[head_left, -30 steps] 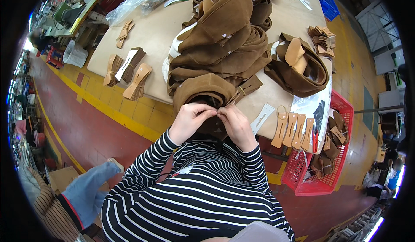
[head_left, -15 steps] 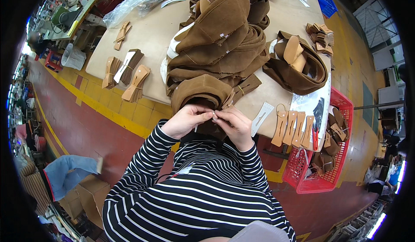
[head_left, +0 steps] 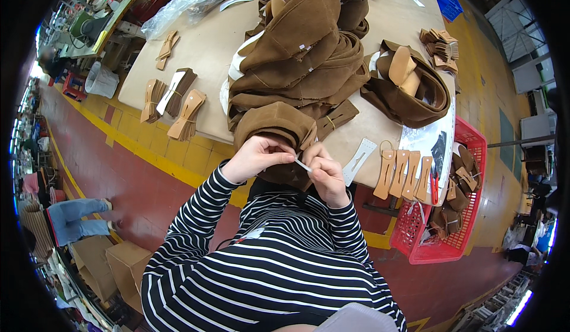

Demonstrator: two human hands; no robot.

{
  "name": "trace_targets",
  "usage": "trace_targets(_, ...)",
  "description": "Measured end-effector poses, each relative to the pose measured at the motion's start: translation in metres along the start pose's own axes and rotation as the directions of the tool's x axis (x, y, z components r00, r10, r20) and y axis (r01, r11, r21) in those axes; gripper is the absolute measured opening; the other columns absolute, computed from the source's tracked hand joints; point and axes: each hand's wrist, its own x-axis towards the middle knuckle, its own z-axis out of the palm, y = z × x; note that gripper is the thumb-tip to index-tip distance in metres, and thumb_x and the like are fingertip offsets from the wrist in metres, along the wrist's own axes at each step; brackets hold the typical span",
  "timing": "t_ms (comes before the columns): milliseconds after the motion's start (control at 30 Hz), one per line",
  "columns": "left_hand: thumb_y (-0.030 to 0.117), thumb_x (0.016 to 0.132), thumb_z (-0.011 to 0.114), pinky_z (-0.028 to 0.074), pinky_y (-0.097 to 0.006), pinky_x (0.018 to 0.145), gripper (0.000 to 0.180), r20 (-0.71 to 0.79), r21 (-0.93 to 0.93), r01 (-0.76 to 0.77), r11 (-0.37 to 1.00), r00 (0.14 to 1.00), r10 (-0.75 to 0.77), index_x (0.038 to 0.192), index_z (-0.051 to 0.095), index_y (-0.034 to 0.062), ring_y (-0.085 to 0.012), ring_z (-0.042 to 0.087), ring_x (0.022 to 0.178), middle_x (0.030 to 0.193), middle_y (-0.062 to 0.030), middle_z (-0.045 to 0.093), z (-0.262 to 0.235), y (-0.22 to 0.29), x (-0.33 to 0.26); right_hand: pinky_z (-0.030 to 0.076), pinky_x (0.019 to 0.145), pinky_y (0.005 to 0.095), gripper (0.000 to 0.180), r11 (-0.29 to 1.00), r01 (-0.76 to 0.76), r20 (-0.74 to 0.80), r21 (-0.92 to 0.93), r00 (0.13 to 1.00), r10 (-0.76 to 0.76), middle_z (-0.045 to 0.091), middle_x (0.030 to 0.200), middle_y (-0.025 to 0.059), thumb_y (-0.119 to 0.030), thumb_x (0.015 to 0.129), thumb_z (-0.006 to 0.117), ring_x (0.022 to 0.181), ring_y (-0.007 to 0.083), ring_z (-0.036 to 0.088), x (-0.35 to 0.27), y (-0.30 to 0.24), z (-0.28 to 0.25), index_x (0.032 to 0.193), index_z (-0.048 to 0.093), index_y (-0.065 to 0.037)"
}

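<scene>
A short, narrow white strip point(head_left: 303, 164) is stretched between my two hands at the table's near edge. Thumb and fingers of my left hand point(head_left: 258, 159) pinch its left end, while my right hand point(head_left: 326, 173) closes on the other end with curled fingers. Just beyond and below them lies a folded brown suede piece point(head_left: 270, 121), its edge hanging toward me. Behind it rises a heap of similar brown suede pieces point(head_left: 297, 65). A bundle of dark brown straps point(head_left: 339, 120) tied with a band lies right of my hands, near a white slotted template point(head_left: 359, 160).
Tan leather tabs point(head_left: 404, 172) lie in a row at the right, beside red-handled snips point(head_left: 434, 186). A red basket point(head_left: 409, 237) of brown pieces stands beyond the table's right edge. Banded bundles point(head_left: 187, 118) lie at the left. A person in blue jeans point(head_left: 77, 216) is at far left.
My hands were close together at the fingertips; my right hand has drawn away to the right and down, and the white strip now shows between them. The person at far left has shifted.
</scene>
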Motion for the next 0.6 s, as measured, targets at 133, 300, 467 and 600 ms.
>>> trace_targets(133,0.011,0.09,0.067,0.049,-0.022,0.078,0.019,-0.045,0.085,-0.036,0.996,0.998,0.04,0.102,0.069,-0.0044,-0.0088,0.062,0.085,0.093,-0.0055,0.07,0.006,-0.002,0.0,0.037,0.073,0.0306,0.037,0.962,-0.041,0.005,0.269,0.999,0.041,0.053,0.08,0.0077,-0.03,0.096,0.057,0.077,0.0172,0.047,-0.002,0.007,0.009,0.071,0.057,-0.004)
trace_targets(300,0.006,0.083,0.069,0.051,-0.023,0.069,0.014,-0.146,0.553,-0.133,0.823,0.956,0.253,0.093,0.07,-0.0038,-0.0092,0.066,0.077,0.082,-0.0095,0.071,0.007,-0.002,-0.004,0.032,0.067,0.029,0.037,0.909,-0.003,-0.209,0.418,0.973,0.099,0.043,0.066,0.0032,-0.03,0.099,0.052,0.066,0.0155,0.035,-0.006,0.006,0.007,0.07,0.046,-0.008)
trace_targets(467,0.003,0.081,0.065,0.051,-0.028,0.061,0.009,-0.101,0.762,-0.357,0.54,0.759,0.644,0.086,0.07,-0.0022,-0.0225,0.068,0.065,0.076,-0.0155,0.069,0.002,0.001,0.0,0.033,0.071,0.0322,0.038,0.943,0.118,-0.341,0.312,0.94,-0.005,0.037,0.063,0.0022,-0.029,0.099,0.05,0.067,0.0172,0.034,-0.012,0.002,-0.005,0.068,0.042,-0.008)
trace_targets(600,0.006,0.087,0.064,0.048,-0.023,0.06,0.011,-0.104,0.461,-0.13,0.878,0.974,0.199,0.091,0.07,-0.0032,-0.011,0.061,0.064,0.085,-0.0127,0.073,-0.002,0.005,-0.006,0.034,0.071,0.033,0.033,0.979,0.198,-0.272,-0.05,0.94,-0.204,0.05,0.062,0.0051,-0.021,0.095,0.051,0.066,0.0181,0.039,-0.002,-0.021,-0.006,0.065,0.047,-0.006)
